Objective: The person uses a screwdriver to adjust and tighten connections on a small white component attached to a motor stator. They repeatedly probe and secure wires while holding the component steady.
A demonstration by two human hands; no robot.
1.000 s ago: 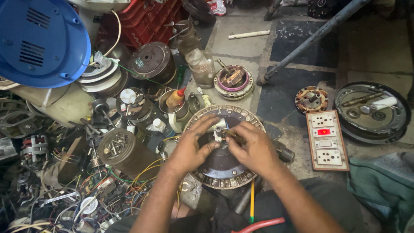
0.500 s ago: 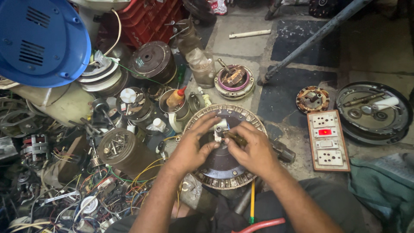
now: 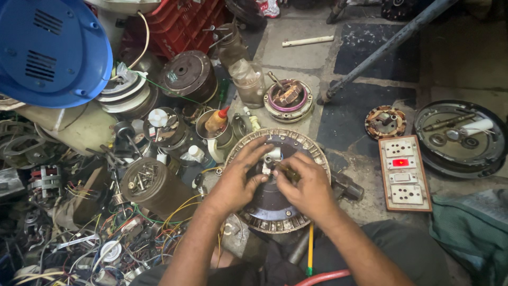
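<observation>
Both hands meet over a round fan motor (image 3: 275,206) lying on the floor: left hand (image 3: 235,182) and right hand (image 3: 307,185), fingers curled, pinch the small white part (image 3: 272,156) at its hub.

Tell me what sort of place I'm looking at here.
Most likely a fan or small-motor repair workshop, worked on the floor. Both hands rest on an opened round motor; a wound stator lies on the floor, and a heap of loose wires and parts sits to the left.

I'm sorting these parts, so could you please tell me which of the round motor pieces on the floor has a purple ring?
The small round piece just beyond the hands, beside the clear jar; the others show no purple.
</observation>
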